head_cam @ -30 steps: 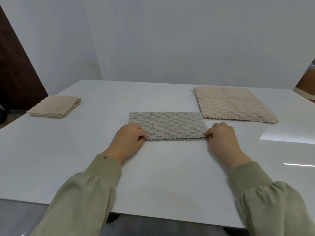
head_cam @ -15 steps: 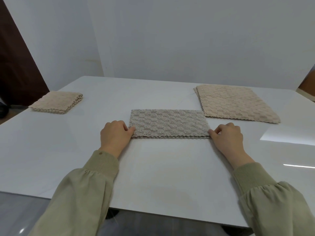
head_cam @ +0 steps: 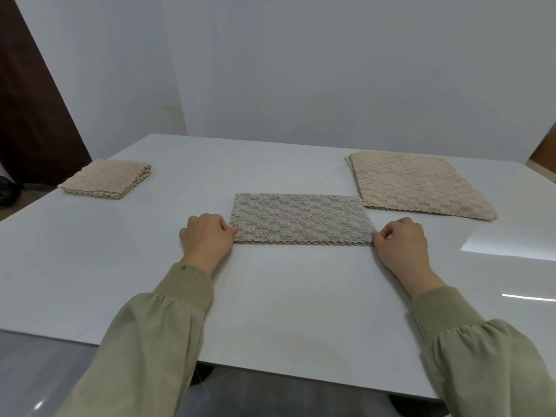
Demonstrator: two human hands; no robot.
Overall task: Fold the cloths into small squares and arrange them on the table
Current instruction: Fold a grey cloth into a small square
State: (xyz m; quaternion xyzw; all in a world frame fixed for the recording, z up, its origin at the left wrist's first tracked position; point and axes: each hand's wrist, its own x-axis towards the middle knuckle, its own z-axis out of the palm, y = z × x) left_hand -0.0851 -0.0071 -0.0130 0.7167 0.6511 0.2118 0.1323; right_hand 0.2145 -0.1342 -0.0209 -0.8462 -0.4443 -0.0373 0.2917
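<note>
A plain white wall (head_cam: 301, 70) rises behind the table's (head_cam: 285, 296) far edge, a dark brown door (head_cam: 27, 109) beyond its far left corner, a black object (head_cam: 7, 194) below.

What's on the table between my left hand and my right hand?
In the head view, the grey cloth, folded into a long rectangle, lies flat between the left hand and the right hand, each pinching a near corner.

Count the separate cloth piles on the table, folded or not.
3. A grey cloth, folded to a rectangle, at centre; a small folded beige pile far left; a larger flat beige pile far right. Beige piles may hide more cloths.
</note>
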